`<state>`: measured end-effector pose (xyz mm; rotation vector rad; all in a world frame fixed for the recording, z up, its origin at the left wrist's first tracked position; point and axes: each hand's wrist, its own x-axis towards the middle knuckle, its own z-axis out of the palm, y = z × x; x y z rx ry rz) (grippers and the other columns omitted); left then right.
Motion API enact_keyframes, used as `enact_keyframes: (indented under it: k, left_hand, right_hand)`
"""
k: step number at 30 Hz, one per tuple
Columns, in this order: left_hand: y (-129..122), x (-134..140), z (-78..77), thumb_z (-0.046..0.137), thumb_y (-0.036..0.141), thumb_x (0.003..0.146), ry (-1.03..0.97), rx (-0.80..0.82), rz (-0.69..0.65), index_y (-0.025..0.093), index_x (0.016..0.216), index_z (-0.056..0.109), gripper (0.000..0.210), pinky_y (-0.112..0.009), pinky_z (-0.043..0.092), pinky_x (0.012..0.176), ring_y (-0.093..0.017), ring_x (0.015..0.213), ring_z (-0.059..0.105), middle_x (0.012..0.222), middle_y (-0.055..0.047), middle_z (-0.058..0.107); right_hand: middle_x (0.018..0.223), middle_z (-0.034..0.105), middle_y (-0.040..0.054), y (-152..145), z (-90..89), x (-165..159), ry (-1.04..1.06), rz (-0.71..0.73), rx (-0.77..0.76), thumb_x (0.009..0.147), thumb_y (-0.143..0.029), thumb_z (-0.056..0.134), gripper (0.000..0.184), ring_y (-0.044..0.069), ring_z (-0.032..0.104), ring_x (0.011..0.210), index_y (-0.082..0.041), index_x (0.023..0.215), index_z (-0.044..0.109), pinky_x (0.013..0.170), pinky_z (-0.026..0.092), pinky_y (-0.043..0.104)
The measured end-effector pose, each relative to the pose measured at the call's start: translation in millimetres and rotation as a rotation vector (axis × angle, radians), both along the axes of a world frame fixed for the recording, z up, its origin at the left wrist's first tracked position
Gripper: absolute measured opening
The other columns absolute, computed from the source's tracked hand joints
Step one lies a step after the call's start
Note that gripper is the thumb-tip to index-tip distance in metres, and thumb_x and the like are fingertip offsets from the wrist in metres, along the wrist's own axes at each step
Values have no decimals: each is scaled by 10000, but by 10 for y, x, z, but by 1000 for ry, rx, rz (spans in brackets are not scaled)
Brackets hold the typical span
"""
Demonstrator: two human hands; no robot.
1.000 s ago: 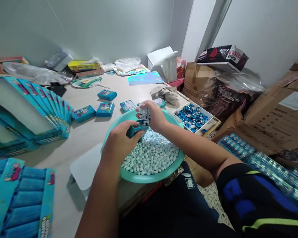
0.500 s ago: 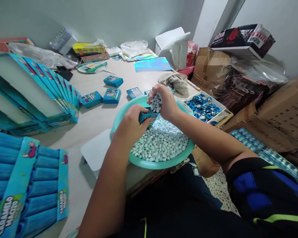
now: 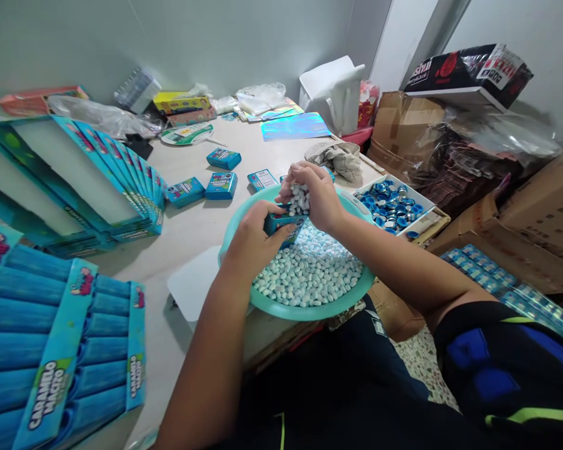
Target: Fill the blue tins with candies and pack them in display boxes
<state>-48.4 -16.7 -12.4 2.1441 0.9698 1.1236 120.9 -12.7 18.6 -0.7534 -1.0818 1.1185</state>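
Note:
Over a mint-green basin [image 3: 304, 312] of small pale candies [image 3: 314, 275], my left hand [image 3: 256, 240] grips a small blue candy box [image 3: 286, 226]. Its thumb presses the near side, and the box's top faces my other hand. Cupped at the box's opening, my right hand [image 3: 316, 194] holds a handful of candies [image 3: 299, 199]. The inside of the box is mostly hidden by the hands. Behind the basin lie several small blue boxes, such as one box [image 3: 221, 185] printed "Caramelo Macizo".
At left stand blue display cartons [image 3: 107, 187] and a carton of blue rolled tubes [image 3: 103, 337]. A tray of blue caps [image 3: 394, 206] sits right of the basin, near a crumpled cloth [image 3: 335, 159]. Cardboard boxes [image 3: 539, 219] are stacked at right.
The box in my left hand has tipped more upright, showing more of its front. My right hand stays at its opening with candies. The whole view has shifted slightly.

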Motion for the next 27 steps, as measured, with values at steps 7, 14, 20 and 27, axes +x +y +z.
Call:
enact_keyframes:
  k: [7,14,20,27]
  left_hand:
    - [123,-11,-73,823,393,799,-127,-154,-68,219,1008,646,324,-336,586,717,-221,872,686,979,-46,703]
    - [89,-31,15,736,316,892,-38,96,-62,210,1035,674,189,-412,587,952,-244,1051,688,1074,-51,718]
    - [52,9,47,696,235,921,52,251,-44,214,1132,677,213,-446,554,1063,-268,1177,666,1163,-75,705]
    - [80,8,-72,774,261,853,-132,84,-12,238,1208,567,412,-404,580,989,-244,1140,686,1240,-74,672]
  right_hand:
    - [762,610,25,-19,19,-9,-25,4,-24,855,-590,689,381,217,682,842,-230,814,571,774,596,358]
    - [790,629,24,24,-17,8,-11,43,22,851,-627,678,418,182,653,800,-226,791,577,770,572,332]
    - [864,658,46,44,-14,27,-75,77,87,893,-594,644,390,195,648,860,-216,803,618,842,556,354]
    - [953,659,51,105,-40,40,-79,103,65,891,-594,637,383,202,666,892,-213,882,605,909,541,372]
